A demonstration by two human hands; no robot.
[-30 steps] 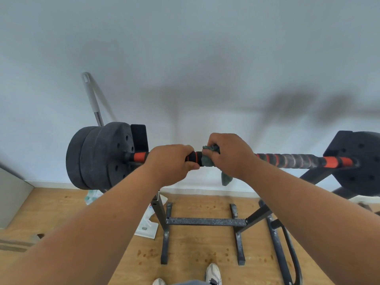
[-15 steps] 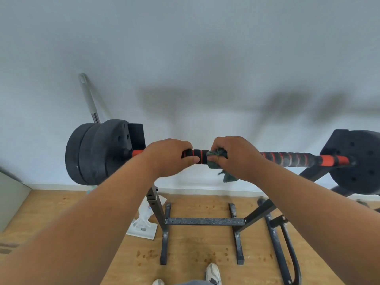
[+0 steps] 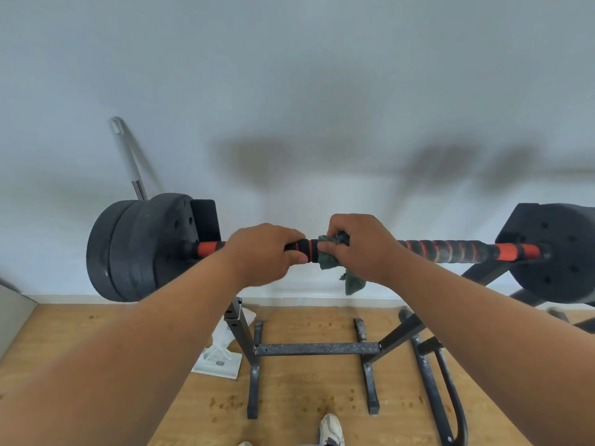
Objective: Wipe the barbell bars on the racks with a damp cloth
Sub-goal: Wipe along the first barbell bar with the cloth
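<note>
Head view shows the barbell bar (image 3: 450, 251) lying level, left to right, on the rack (image 3: 317, 348). Right hand (image 3: 363, 247) has its fingers curled round the bar through the green cloth (image 3: 331, 252); just left, the left hand (image 3: 265, 252) grips bare bar. The unwiped length probably lies rightward, so the right hand is nearer.

Left hand (image 3: 267, 252) grips barbell bar (image 3: 450, 251) bare, right hand (image 3: 360, 244) beside it grips bar through green cloth (image 3: 331, 252).

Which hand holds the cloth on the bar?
The right hand wraps the green cloth around the barbell bar; the left hand grips bare bar.
</note>
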